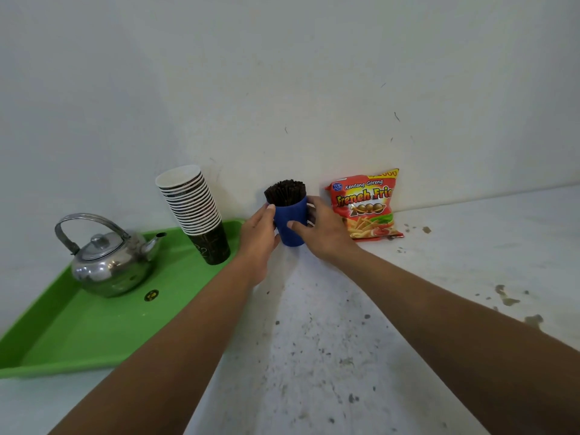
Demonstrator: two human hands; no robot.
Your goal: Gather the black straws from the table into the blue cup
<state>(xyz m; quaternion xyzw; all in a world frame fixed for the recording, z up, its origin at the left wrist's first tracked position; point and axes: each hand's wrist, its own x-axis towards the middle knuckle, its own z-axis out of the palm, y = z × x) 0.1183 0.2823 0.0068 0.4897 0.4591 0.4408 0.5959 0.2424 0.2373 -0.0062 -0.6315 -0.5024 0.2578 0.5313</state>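
Our left hand (260, 229) and right hand (320, 227) are clasping the blue cup (290, 222) from either side, fingers and thumbs curling round its wall. The cup is standing upright on the white table (329, 340) near the wall, with the black straws (285, 191) bunching upright inside it. We are seeing a green tray (94, 324) beside it carrying a metal kettle (110, 255) and stacked paper cups (194, 211), and a snack bag (367, 205) leaning on the right.

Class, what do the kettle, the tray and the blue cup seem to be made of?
Kettle: polished metal, likely steel; mirror reflections. Tray: glossy green plastic, probably; smooth moulded rim. Blue cup: matte, plastic or paper, unclear; no shine.
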